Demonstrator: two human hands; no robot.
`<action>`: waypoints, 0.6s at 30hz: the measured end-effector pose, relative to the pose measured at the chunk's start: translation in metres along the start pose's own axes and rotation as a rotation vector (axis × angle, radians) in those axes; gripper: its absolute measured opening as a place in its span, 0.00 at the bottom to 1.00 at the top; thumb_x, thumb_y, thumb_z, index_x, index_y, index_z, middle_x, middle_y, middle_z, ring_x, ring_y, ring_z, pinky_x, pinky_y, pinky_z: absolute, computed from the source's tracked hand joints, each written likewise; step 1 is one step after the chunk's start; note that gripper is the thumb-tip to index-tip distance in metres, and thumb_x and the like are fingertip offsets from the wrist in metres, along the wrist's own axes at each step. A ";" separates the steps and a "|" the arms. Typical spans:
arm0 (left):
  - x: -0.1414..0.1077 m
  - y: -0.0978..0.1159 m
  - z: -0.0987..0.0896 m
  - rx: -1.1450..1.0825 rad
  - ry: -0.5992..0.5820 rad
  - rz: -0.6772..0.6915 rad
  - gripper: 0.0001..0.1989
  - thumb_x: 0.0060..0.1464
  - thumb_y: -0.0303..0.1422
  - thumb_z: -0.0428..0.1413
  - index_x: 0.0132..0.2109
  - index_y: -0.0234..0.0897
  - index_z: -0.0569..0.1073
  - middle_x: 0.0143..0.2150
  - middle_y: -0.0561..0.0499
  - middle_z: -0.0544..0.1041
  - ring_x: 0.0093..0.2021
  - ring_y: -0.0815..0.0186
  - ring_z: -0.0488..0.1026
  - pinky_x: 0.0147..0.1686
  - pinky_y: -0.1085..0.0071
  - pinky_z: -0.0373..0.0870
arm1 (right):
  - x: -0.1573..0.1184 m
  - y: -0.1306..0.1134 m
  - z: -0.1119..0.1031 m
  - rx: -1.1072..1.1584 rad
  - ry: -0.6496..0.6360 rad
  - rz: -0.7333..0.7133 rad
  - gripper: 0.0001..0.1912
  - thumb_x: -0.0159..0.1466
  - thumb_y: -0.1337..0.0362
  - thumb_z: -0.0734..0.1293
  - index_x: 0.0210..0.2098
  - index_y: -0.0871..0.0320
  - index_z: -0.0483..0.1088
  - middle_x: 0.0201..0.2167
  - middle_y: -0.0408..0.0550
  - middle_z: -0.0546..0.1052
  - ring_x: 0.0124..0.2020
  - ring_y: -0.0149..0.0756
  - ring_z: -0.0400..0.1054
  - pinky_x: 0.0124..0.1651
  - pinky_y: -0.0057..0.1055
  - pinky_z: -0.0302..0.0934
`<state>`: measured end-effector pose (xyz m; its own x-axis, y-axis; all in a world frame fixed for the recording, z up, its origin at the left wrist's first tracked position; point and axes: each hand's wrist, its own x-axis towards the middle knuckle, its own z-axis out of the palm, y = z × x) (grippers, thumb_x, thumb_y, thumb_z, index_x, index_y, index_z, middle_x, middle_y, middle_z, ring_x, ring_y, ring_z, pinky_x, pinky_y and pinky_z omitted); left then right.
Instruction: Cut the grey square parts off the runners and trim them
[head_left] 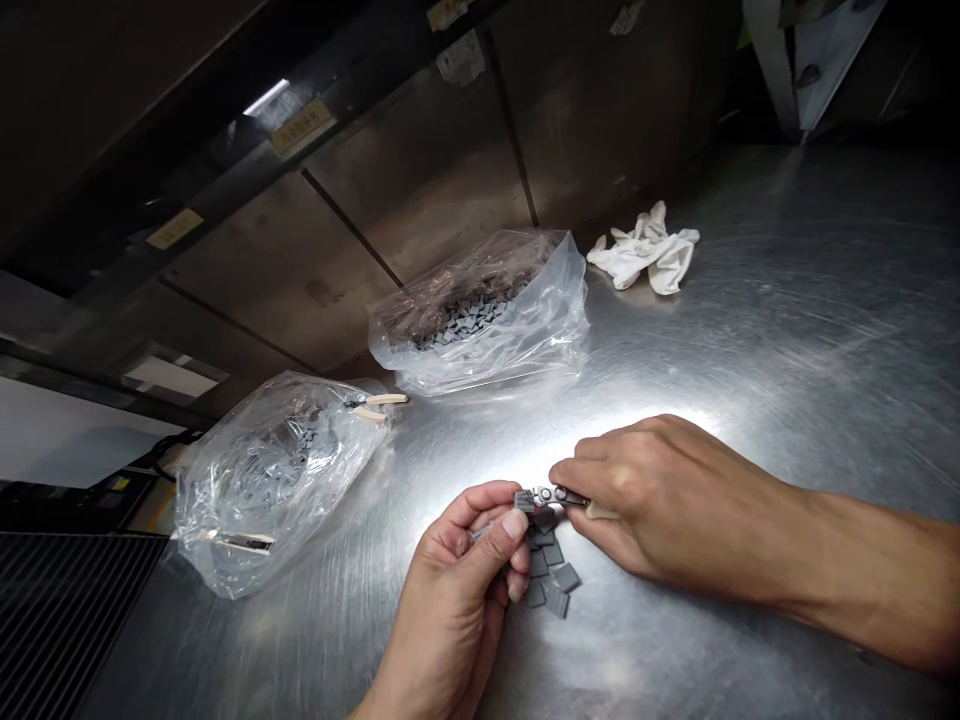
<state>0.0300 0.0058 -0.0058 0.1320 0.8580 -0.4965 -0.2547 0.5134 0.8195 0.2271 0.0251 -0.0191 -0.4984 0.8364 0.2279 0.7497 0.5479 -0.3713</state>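
Note:
Between the thumb and fingers of my left hand (469,580) is a small grey square piece (524,500). My right hand (645,490) is closed around a pair of nippers (559,496), and their metal jaws meet the edge of that piece. Most of the handles are hidden in my palm. Just below, several loose grey square pieces (555,570) lie on the metal table, partly overlapping. More of them may be in my left fingers, but I cannot make that out.
A clear plastic bag (517,345) full of grey pieces stands at the back. To its left lies another clear bag (300,510), with cream-handled pliers (381,406) and a box cutter (244,541) on it. White gloves (649,250) lie crumpled on the metal table (810,400).

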 end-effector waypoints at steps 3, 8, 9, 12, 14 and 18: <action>0.000 0.000 0.000 0.001 -0.002 0.000 0.10 0.50 0.30 0.69 0.41 0.35 0.80 0.25 0.55 0.72 0.24 0.77 0.63 0.26 0.82 0.63 | 0.001 0.000 0.000 0.002 -0.009 0.014 0.06 0.63 0.66 0.65 0.29 0.56 0.73 0.25 0.44 0.77 0.25 0.37 0.70 0.29 0.34 0.48; 0.001 0.000 0.000 0.007 0.004 -0.007 0.11 0.51 0.31 0.69 0.42 0.34 0.80 0.24 0.55 0.72 0.24 0.76 0.63 0.27 0.81 0.63 | -0.001 -0.001 0.001 0.018 -0.021 0.014 0.06 0.62 0.67 0.65 0.29 0.57 0.72 0.25 0.44 0.76 0.25 0.36 0.70 0.29 0.33 0.49; 0.001 0.000 0.000 0.008 0.007 -0.009 0.11 0.51 0.31 0.69 0.42 0.34 0.80 0.24 0.55 0.72 0.24 0.76 0.63 0.27 0.81 0.63 | -0.001 -0.001 0.001 0.019 -0.016 0.013 0.07 0.62 0.67 0.65 0.29 0.57 0.72 0.25 0.45 0.76 0.25 0.35 0.70 0.29 0.33 0.49; 0.000 0.001 0.000 0.012 0.003 -0.006 0.10 0.51 0.31 0.68 0.41 0.35 0.80 0.24 0.55 0.72 0.24 0.76 0.63 0.27 0.81 0.63 | -0.003 -0.003 0.001 0.033 -0.013 0.013 0.07 0.62 0.68 0.64 0.28 0.57 0.72 0.24 0.45 0.76 0.24 0.34 0.68 0.28 0.32 0.48; -0.001 0.000 -0.001 0.014 -0.001 -0.001 0.10 0.52 0.32 0.68 0.41 0.35 0.79 0.23 0.55 0.71 0.24 0.75 0.63 0.27 0.80 0.63 | -0.003 -0.004 0.001 0.053 -0.013 0.017 0.07 0.62 0.68 0.64 0.27 0.57 0.72 0.24 0.45 0.75 0.23 0.33 0.67 0.28 0.31 0.48; -0.002 0.000 0.000 0.015 -0.008 0.007 0.10 0.52 0.31 0.68 0.41 0.33 0.79 0.29 0.51 0.75 0.25 0.76 0.63 0.27 0.80 0.63 | -0.001 -0.002 -0.001 0.137 0.033 0.043 0.08 0.62 0.69 0.64 0.26 0.58 0.71 0.23 0.44 0.74 0.23 0.31 0.65 0.28 0.30 0.48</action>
<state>0.0296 0.0040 -0.0047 0.1383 0.8615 -0.4886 -0.2413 0.5078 0.8270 0.2267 0.0234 -0.0183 -0.4511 0.8602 0.2378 0.7025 0.5066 -0.4999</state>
